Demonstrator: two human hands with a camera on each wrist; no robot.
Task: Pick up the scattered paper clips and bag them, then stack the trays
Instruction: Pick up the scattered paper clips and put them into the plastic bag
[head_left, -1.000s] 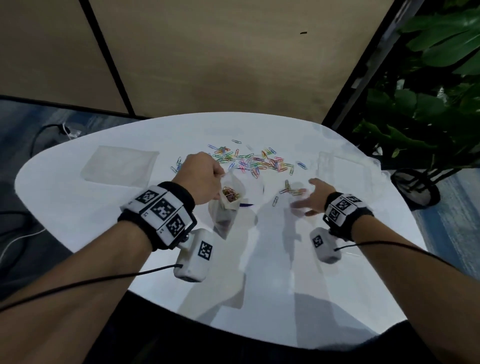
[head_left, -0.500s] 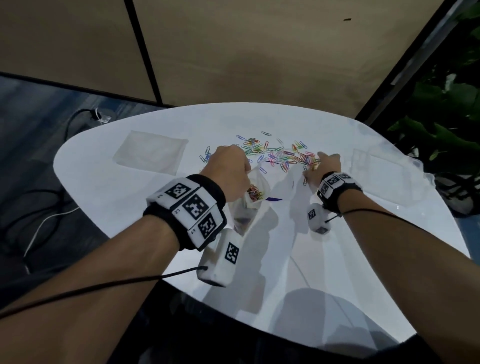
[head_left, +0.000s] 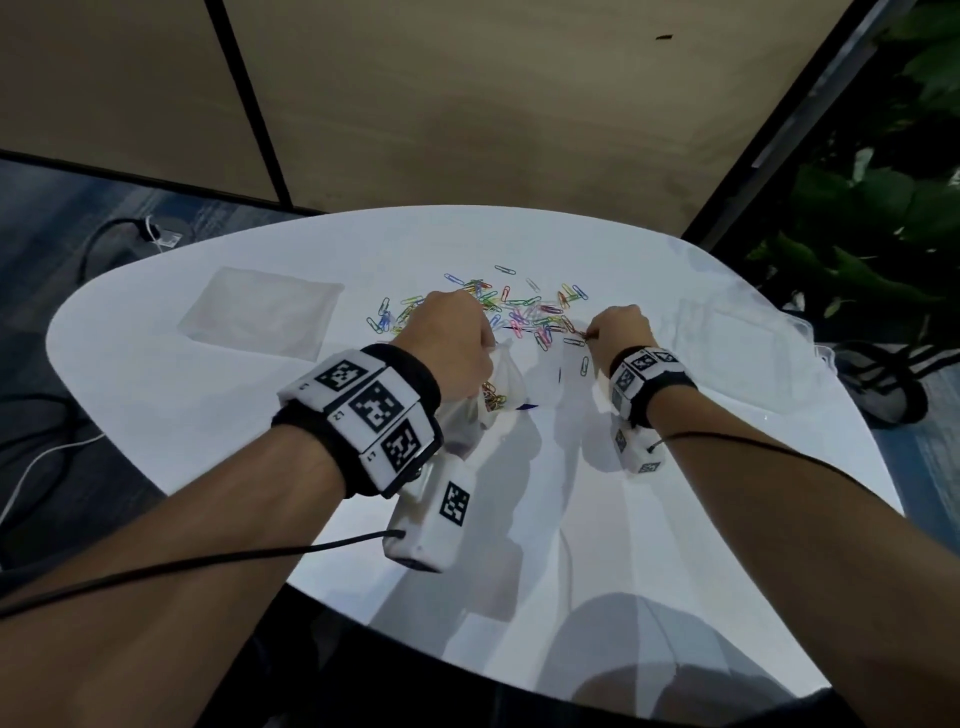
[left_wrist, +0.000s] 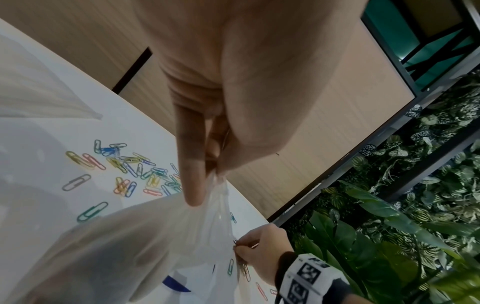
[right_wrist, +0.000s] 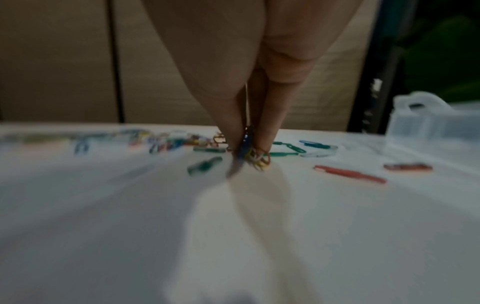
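Observation:
Coloured paper clips (head_left: 524, 306) lie scattered across the far middle of the white table (head_left: 208, 405). My left hand (head_left: 452, 348) pinches the top edge of a clear plastic bag (head_left: 498, 384) with several clips inside; the left wrist view shows the bag (left_wrist: 145, 246) hanging from my fingertips (left_wrist: 192, 193). My right hand (head_left: 618, 332) pinches a small bunch of paper clips (right_wrist: 253, 156) between thumb and fingers just above the table, right of the bag. A clear tray (head_left: 265, 312) lies at the far left and another clear tray (head_left: 748, 348) at the far right.
A wood-panelled wall stands behind the table. Green plants (head_left: 883, 234) grow off the right edge. Cables (head_left: 47, 457) lie on the floor at the left. A few loose clips (head_left: 584, 366) lie between my two hands.
My right hand went from lying flat near loose clips to pinching a bunch of them at the pile's right edge. The left hand kept holding the bag.

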